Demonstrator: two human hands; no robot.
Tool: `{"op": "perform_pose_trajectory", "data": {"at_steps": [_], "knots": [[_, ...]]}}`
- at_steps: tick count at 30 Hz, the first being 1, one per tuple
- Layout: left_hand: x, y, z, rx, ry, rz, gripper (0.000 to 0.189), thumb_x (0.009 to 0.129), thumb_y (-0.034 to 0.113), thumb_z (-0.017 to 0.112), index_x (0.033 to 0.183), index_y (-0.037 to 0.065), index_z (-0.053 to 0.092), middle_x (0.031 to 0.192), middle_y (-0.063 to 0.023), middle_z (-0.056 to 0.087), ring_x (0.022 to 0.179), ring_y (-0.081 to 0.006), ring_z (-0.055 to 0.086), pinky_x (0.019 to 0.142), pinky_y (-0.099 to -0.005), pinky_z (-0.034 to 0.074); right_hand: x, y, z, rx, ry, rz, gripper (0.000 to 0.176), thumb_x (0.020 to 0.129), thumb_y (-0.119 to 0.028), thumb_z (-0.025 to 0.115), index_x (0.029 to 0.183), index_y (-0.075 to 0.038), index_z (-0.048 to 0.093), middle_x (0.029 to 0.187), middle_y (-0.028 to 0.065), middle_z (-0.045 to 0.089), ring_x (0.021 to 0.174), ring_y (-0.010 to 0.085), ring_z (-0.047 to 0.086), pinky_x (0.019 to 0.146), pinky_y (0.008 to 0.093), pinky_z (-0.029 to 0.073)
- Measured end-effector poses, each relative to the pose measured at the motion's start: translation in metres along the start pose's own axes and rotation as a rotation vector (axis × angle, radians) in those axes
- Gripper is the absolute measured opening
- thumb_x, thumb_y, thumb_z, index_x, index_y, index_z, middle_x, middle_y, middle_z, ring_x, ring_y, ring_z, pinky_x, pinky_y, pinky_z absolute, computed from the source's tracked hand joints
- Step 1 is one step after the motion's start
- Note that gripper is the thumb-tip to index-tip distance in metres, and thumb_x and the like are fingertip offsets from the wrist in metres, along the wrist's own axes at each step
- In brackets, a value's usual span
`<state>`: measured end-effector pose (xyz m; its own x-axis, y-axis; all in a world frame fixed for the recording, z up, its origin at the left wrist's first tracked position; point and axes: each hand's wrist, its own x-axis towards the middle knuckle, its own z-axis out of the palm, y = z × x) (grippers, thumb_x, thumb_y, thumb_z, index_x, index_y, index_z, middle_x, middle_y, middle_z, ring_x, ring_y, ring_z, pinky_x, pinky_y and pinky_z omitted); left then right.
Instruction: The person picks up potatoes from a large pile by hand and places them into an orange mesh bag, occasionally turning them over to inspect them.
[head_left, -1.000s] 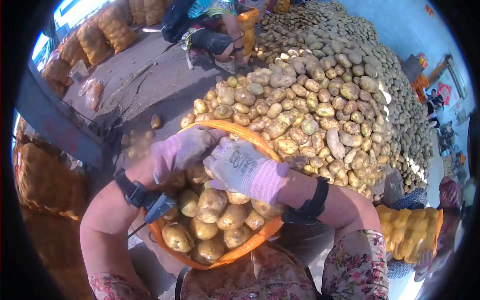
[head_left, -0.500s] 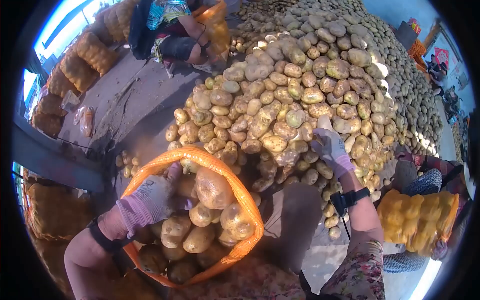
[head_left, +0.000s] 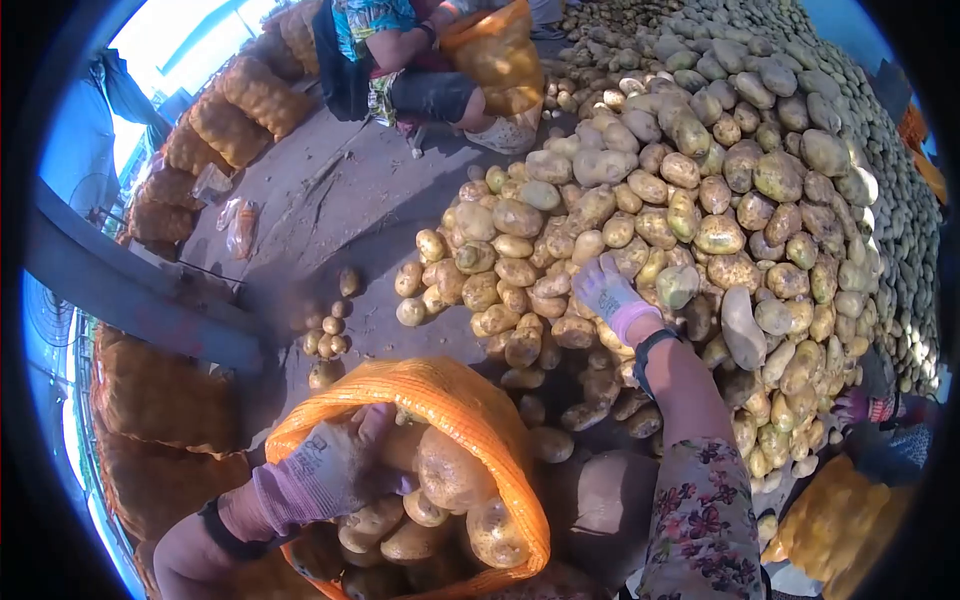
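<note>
My left hand (head_left: 335, 468), in a pale glove with a purple cuff, is inside the mouth of an orange mesh bag (head_left: 490, 410). Its thumb and fingers curve around a potato (head_left: 402, 446) there. Large potatoes fill the bag, among them a big round one (head_left: 455, 470). My right hand (head_left: 612, 297), gloved alike, lies on the near left part of a large potato pile (head_left: 720, 236). Its fingers are apart and touch potatoes, and none is held. A long pale potato (head_left: 743, 330) lies to the right of this hand.
At the top, another person (head_left: 430, 95) crouches by an orange bag (head_left: 495, 65). Filled sacks (head_left: 235, 130) line the left, behind a metal beam (head_left: 130, 275). Small potatoes (head_left: 328, 335) lie on the floor. At the lower right are a yellow bag (head_left: 835, 520) and another person's gloved hand (head_left: 852, 405).
The view has shifted, so the pile appears farther right and lower. My right hand has moved left across the pile. My left hand remains inside the bag.
</note>
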<state>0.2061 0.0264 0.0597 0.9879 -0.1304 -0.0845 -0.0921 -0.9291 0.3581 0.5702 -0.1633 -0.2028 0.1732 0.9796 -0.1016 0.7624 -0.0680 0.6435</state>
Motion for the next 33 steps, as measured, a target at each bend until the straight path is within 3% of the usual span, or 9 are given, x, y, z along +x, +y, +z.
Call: {"op": "perform_pose_trajectory", "data": {"at_steps": [7,11,14,16,18,20,24,28,33], "knots": [[0.004,0.006,-0.004,-0.141,-0.109,-0.162,0.07,0.076,0.022,0.082,0.127,-0.005,0.042,0.112,-0.0257,0.058,0.103,-0.045,0.06,0.085,-0.046,0.05,0.012,0.015,-0.033,0.399,-0.085,0.089,0.038,0.087,-0.02,0.063,0.125,-0.015,0.059,0.123,0.0073,0.063,0.116,0.027,0.059,0.092,0.048,0.045],[-0.001,0.005,-0.002,-0.08,-0.068,-0.14,0.071,0.078,0.024,0.081,0.129,-0.007,0.042,0.114,-0.027,0.058,0.105,-0.044,0.061,0.086,-0.0439,0.051,-0.022,0.041,-0.111,1.323,0.015,0.621,0.061,0.074,-0.027,0.079,0.128,-0.009,0.057,0.121,0.0109,0.066,0.114,0.0292,0.061,0.097,0.0379,0.049],[0.001,0.009,-0.009,-0.046,-0.134,-0.193,0.075,0.083,0.031,0.077,0.134,-0.008,0.04,0.12,-0.0284,0.057,0.109,-0.0425,0.06,0.089,-0.0426,0.05,-0.06,0.04,-0.144,2.371,0.589,0.604,0.054,0.083,-0.03,0.074,0.128,-0.005,0.057,0.118,0.0123,0.067,0.11,0.028,0.064,0.097,0.0398,0.051],[-0.001,0.01,-0.011,-0.094,-0.17,-0.234,0.075,0.084,0.033,0.075,0.135,-0.009,0.039,0.124,-0.0288,0.057,0.112,-0.0421,0.059,0.092,-0.0426,0.049,-0.079,0.034,-0.129,2.174,0.96,0.387,0.052,0.087,-0.03,0.071,0.129,-0.004,0.057,0.118,0.0117,0.067,0.108,0.0258,0.065,0.097,0.0402,0.052],[-0.003,0.006,-0.008,-0.156,-0.179,-0.262,0.074,0.087,0.033,0.073,0.139,-0.006,0.038,0.122,-0.0273,0.059,0.112,-0.0405,0.061,0.092,-0.0422,0.049,-0.09,0.04,-0.134,2.427,1.021,0.318,0.051,0.09,-0.031,0.069,0.13,-0.002,0.057,0.118,0.0115,0.067,0.107,0.0239,0.065,0.096,0.0397,0.053],[-0.008,-0.005,0.006,-0.111,-0.1,-0.208,0.07,0.089,0.033,0.073,0.14,-0.002,0.041,0.114,-0.0234,0.064,0.106,-0.037,0.064,0.088,-0.04,0.052,-0.097,0.072,-0.227,3.161,0.653,0.413,0.05,0.092,-0.031,0.066,0.131,-0.001,0.056,0.119,0.0116,0.067,0.106,0.0224,0.066,0.096,0.0385,0.053],[-0.022,0.014,-0.012,-0.177,-0.01,-0.161,0.062,0.09,0.035,0.072,0.135,-0.001,0.048,0.109,-0.0229,0.065,0.103,-0.0345,0.066,0.087,-0.0377,0.053,-0.1,0.077,-0.318,2.521,0.624,0.428,0.048,0.091,-0.03,0.067,0.129,-0.003,0.056,0.116,0.0086,0.064,0.103,0.0162,0.064,0.09,0.0328,0.054],[-0.049,0.044,-0.039,-0.749,0.224,-0.303,0.056,0.094,0.035,0.069,0.131,-0.004,0.054,0.117,-0.0131,0.067,0.107,-0.0212,0.064,0.088,-0.0348,0.052,-0.087,0.07,-0.382,2.125,0.462,0.406,0.06,0.089,-0.035,0.067,0.135,-0.001,0.051,0.123,0.0087,0.06,0.111,0.0159,0.058,0.095,0.0308,0.049],[-0.072,0.035,-0.032,-1.147,0.254,-0.375,0.051,0.097,0.03,0.065,0.136,-0.001,0.051,0.118,-0.0083,0.064,0.108,-0.0149,0.06,0.096,-0.0302,0.049,-0.057,0.047,-0.415,2.319,0.497,0.271,0.054,0.091,-0.041,0.065,0.125,0.0,0.055,0.111,0.0077,0.062,0.098,0.0154,0.063,0.087,0.0315,0.053]]}}
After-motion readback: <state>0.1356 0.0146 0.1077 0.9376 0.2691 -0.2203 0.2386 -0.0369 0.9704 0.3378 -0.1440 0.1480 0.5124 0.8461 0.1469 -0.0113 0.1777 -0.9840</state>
